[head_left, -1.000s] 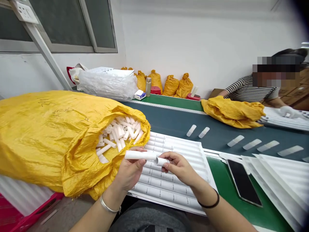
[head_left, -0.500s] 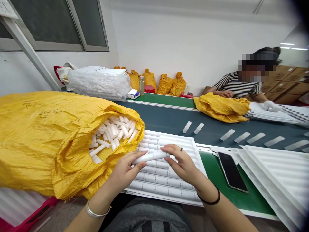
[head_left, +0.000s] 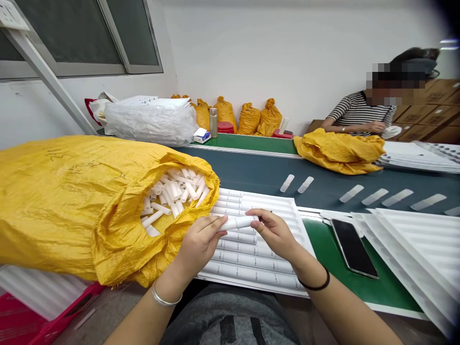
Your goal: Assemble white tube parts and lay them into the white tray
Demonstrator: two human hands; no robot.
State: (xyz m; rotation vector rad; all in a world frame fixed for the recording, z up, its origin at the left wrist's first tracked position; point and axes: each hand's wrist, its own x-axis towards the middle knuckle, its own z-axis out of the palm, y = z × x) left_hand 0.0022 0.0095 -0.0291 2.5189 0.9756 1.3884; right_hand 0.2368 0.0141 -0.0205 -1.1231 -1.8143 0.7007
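Observation:
A white plastic tube point(head_left: 237, 222) is held nearly level between both hands. My left hand point(head_left: 201, 241) is closed around its left end, with thumb and fingers covering that part. My right hand point(head_left: 276, 235) pinches the right end between thumb and fingertips. Just below lies a white ribbed tray point(head_left: 304, 237), its grooves partly filled with rows of white labels or labelled tubes point(head_left: 247, 261) bearing small dark print. To the left, a large yellow woven sack point(head_left: 61, 191) gapes open towards me, showing many loose white tubes point(head_left: 174, 194) inside.
Several white tubes lie spaced along the dark conveyor belt point(head_left: 247, 170). A phone point(head_left: 354, 247) rests on the green table edge, beside stacked white trays point(head_left: 420, 258). Across the belt a person in a striped top point(head_left: 359, 115) sits behind a crumpled yellow sack point(head_left: 338, 151).
My left hand has turned and wrapped further over the tube's left end. The view has shifted slightly. Opposite, the person's hands have come together off the trays.

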